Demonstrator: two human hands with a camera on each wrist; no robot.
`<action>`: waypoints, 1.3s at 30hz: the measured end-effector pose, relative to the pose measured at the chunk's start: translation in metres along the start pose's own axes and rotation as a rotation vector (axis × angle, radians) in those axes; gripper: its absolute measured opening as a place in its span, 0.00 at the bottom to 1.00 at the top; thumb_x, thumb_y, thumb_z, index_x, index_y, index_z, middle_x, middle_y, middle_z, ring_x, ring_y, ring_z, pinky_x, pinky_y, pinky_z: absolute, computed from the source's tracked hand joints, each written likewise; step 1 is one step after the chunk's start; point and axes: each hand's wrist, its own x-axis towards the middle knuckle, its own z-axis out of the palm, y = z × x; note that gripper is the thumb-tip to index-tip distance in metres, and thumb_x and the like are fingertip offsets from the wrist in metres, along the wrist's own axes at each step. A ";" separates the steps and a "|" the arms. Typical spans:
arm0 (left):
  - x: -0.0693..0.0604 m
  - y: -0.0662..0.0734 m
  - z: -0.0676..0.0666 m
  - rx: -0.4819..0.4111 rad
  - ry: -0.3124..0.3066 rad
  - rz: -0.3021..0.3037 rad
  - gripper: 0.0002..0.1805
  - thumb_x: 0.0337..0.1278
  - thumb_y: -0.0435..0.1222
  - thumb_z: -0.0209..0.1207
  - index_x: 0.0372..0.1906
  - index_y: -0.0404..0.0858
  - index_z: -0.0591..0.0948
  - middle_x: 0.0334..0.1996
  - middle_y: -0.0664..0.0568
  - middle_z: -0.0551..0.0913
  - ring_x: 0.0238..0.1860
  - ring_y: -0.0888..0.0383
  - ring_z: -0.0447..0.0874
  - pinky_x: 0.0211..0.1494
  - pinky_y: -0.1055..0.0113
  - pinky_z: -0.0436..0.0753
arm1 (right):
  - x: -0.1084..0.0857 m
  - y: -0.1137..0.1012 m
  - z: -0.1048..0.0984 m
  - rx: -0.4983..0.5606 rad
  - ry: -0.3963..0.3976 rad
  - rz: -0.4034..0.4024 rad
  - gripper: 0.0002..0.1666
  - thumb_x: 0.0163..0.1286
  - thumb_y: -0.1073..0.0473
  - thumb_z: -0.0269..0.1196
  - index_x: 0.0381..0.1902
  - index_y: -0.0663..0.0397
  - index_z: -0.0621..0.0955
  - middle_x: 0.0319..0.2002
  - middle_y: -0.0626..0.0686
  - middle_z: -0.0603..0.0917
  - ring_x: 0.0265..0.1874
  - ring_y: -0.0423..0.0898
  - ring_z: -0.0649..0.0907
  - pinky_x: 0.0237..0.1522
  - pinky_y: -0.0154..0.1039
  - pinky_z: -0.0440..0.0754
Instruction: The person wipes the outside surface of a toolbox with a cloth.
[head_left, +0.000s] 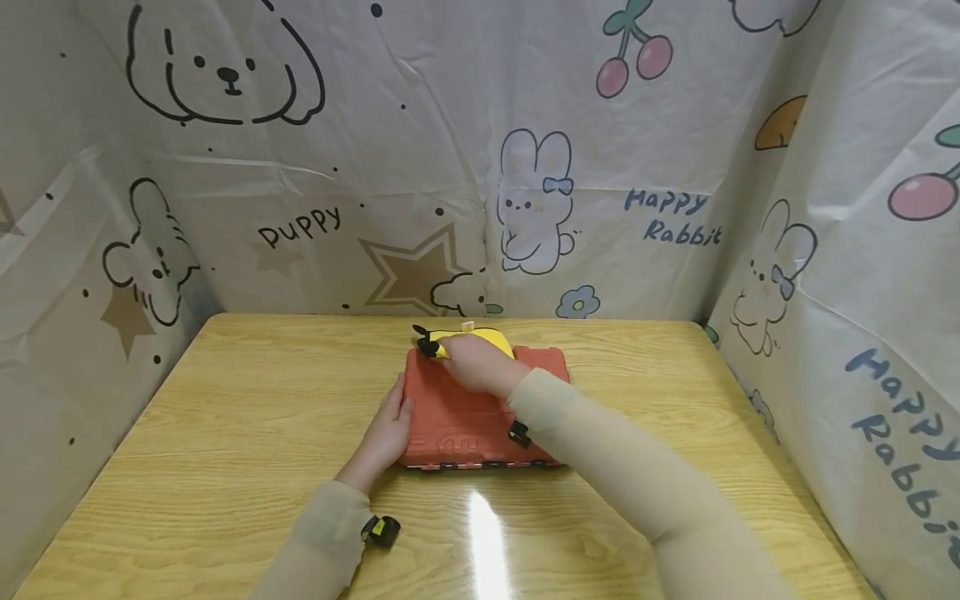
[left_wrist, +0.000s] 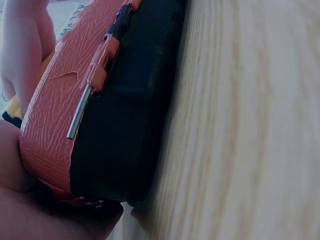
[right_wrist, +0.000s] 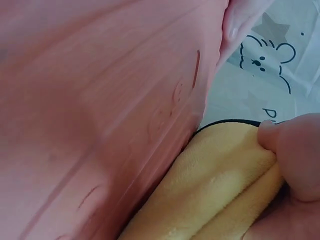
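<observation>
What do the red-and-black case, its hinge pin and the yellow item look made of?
Red-and-black case: likely moulded plastic, low sheen; embossed grain.
Hinge pin: metal, probably steel; smooth, silvery.
Yellow item: apparently plush fabric, matte; fuzzy nap, soft folds. Filling, if any, hidden.

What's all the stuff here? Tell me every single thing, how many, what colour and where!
Case: 1, red lid, black base, on the table
Table: 1, light wood, under the case
Fuzzy item: 1, yellow with black edging, at the case's far side
Black bits: count unclear, black, at the fuzzy item's left end
Metal pin: 1, silver, at the case's near hinge edge
Patterned sheeting: piece count unclear, whitish with drawings, behind and beside the table
Wrist devices: 2, black, one per wrist
Sleeves: 2, cream, on the arms
Left hand: 1, bare, against the case's left side
Right hand: 1, bare, holding the fuzzy item
</observation>
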 end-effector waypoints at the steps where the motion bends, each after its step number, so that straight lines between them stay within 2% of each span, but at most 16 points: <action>1: 0.000 0.000 0.000 0.001 0.003 0.006 0.31 0.84 0.34 0.35 0.82 0.28 0.45 0.80 0.27 0.47 0.81 0.31 0.44 0.82 0.38 0.49 | 0.002 -0.002 0.001 -0.009 -0.003 -0.012 0.13 0.82 0.57 0.56 0.50 0.58 0.83 0.44 0.56 0.89 0.48 0.50 0.88 0.57 0.45 0.85; 7: -0.002 0.000 0.001 0.015 0.025 0.045 0.31 0.82 0.32 0.38 0.80 0.23 0.48 0.78 0.23 0.51 0.80 0.29 0.48 0.82 0.38 0.50 | 0.008 -0.012 0.003 -0.071 -0.031 -0.035 0.15 0.82 0.56 0.55 0.53 0.56 0.84 0.47 0.55 0.89 0.48 0.48 0.88 0.61 0.42 0.84; 13: -0.001 -0.001 0.001 0.025 0.024 0.041 0.31 0.82 0.33 0.37 0.80 0.24 0.48 0.79 0.24 0.50 0.80 0.29 0.47 0.82 0.38 0.51 | 0.013 -0.021 0.003 -0.158 -0.056 -0.050 0.14 0.82 0.57 0.54 0.53 0.57 0.84 0.47 0.54 0.89 0.48 0.48 0.88 0.60 0.41 0.84; 18: 0.000 -0.002 0.001 0.031 0.010 0.034 0.31 0.83 0.34 0.36 0.81 0.26 0.46 0.80 0.26 0.48 0.81 0.30 0.45 0.82 0.37 0.50 | 0.014 -0.027 0.005 -0.231 -0.100 -0.058 0.20 0.83 0.56 0.54 0.64 0.58 0.81 0.58 0.55 0.87 0.58 0.48 0.86 0.66 0.39 0.81; 21: 0.001 -0.002 0.001 0.027 0.006 0.038 0.31 0.83 0.34 0.35 0.81 0.26 0.45 0.80 0.27 0.48 0.81 0.31 0.45 0.82 0.38 0.50 | 0.011 -0.030 0.005 -0.247 -0.132 -0.049 0.24 0.83 0.55 0.53 0.70 0.57 0.77 0.67 0.56 0.82 0.66 0.48 0.81 0.70 0.39 0.76; 24: 0.001 -0.002 0.001 0.025 0.002 0.038 0.31 0.83 0.33 0.35 0.81 0.26 0.44 0.81 0.27 0.47 0.81 0.32 0.44 0.83 0.39 0.49 | 0.007 -0.032 0.005 -0.251 -0.150 -0.039 0.25 0.83 0.55 0.53 0.72 0.56 0.75 0.71 0.55 0.78 0.70 0.48 0.78 0.73 0.39 0.73; 31: 0.002 -0.003 0.002 -0.010 0.034 0.092 0.30 0.82 0.31 0.36 0.81 0.25 0.47 0.78 0.24 0.52 0.80 0.30 0.49 0.81 0.37 0.53 | -0.005 -0.040 0.009 -0.353 -0.157 -0.083 0.25 0.84 0.57 0.51 0.74 0.54 0.74 0.71 0.54 0.77 0.71 0.47 0.77 0.72 0.37 0.74; 37: 0.002 -0.003 0.003 -0.021 0.036 0.060 0.29 0.83 0.32 0.34 0.81 0.28 0.50 0.78 0.26 0.54 0.80 0.31 0.50 0.81 0.38 0.53 | -0.017 -0.046 0.013 -0.386 -0.156 -0.090 0.25 0.84 0.57 0.51 0.75 0.52 0.73 0.72 0.53 0.76 0.72 0.47 0.76 0.71 0.37 0.74; 39: 0.001 -0.003 0.003 -0.014 0.046 0.066 0.29 0.83 0.31 0.34 0.81 0.27 0.52 0.77 0.25 0.56 0.80 0.31 0.51 0.81 0.37 0.54 | -0.021 -0.048 0.015 -0.396 -0.150 -0.098 0.25 0.84 0.57 0.51 0.75 0.51 0.73 0.72 0.52 0.77 0.72 0.46 0.76 0.71 0.36 0.75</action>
